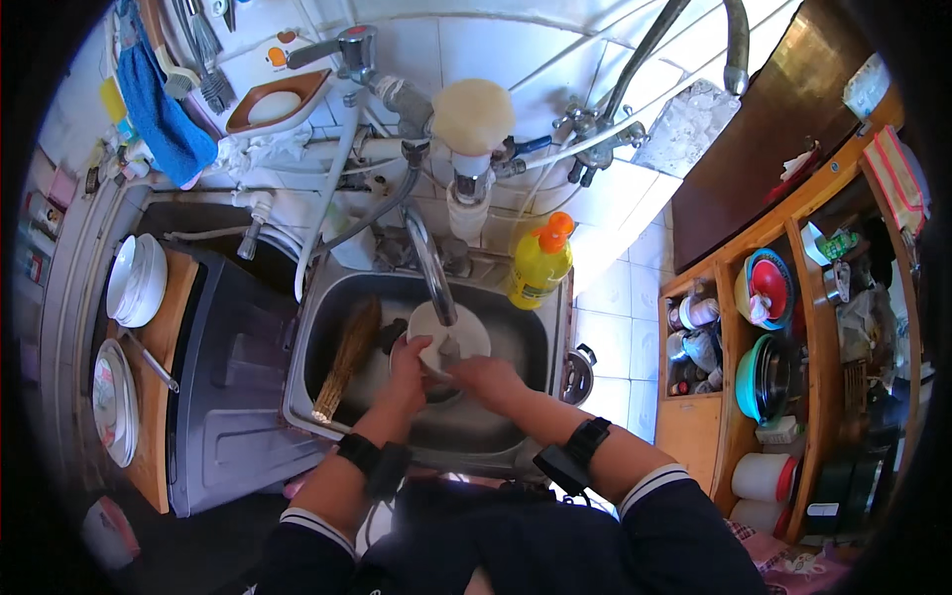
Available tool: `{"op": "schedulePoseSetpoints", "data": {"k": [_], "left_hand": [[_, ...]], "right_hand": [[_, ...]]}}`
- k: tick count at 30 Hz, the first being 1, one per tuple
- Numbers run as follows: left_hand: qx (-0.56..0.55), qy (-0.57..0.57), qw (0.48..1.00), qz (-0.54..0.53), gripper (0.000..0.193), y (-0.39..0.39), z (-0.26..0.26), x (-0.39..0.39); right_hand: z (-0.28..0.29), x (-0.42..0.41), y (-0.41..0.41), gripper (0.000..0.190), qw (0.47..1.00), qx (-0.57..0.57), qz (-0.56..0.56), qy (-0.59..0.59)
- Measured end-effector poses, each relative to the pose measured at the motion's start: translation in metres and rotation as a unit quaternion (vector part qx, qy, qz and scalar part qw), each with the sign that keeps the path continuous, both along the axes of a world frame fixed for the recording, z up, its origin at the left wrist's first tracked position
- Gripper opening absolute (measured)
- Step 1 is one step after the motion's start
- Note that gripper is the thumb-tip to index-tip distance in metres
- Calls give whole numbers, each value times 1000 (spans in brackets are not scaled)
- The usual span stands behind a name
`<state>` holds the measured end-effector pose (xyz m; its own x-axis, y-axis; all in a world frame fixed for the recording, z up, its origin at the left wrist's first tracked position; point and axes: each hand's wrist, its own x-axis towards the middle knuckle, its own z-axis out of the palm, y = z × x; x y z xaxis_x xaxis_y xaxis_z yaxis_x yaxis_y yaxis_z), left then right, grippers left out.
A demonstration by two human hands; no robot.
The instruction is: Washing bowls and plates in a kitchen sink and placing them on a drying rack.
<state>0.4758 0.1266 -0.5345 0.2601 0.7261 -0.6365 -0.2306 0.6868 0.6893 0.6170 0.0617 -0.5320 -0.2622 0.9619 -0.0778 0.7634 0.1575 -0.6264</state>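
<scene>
A white bowl [454,327] is held under the spout of a metal faucet [428,260], over the stainless steel sink [547,439]. My left hand [409,372] grips the bowl's left side, thumb over the rim. My right hand [483,379] reaches into the bowl at the lower right; its fingertips are at a small greyish thing, perhaps a cloth or running water, too blurred to tell. Beneath the hands is part of another round vessel. A bundled straw brush [349,357] leans along the sink's left side, with a dark scrubber [392,335] beside it.
A yellow detergent bottle [541,264] with an orange top stands at the sink's back right corner. Stacked white bowls [137,279] and plates [115,401] sit on a wooden board at left. Wooden shelves [803,387] with basins are at right. Hoses and pipes run above the sink.
</scene>
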Motion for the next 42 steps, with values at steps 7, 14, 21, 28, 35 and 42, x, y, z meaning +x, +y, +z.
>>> {"op": "schedulePoseSetpoints", "data": {"k": [7,14,21,28,35,42], "left_hand": [[-118,-61,990,-50,37,0,-6,-17],[-79,-90,990,-77,59,-12,-27,-7],[-87,-169,982,-11,48,-14,-22,-20],[67,-229,970,-45,42,-13,-33,-28],[-54,-217,975,-11,34,-21,8,-2],[77,-117,986,-95,23,-33,-12,-2]], "right_hand": [[-32,17,-3,25,977,155,140,-45],[4,-4,6,25,991,-73,-90,66],[-8,27,21,31,674,-240,-304,630],[-23,27,44,29,754,-101,-349,547],[-6,-24,17,26,957,246,-91,126],[-25,-6,44,32,969,128,-187,101]]}}
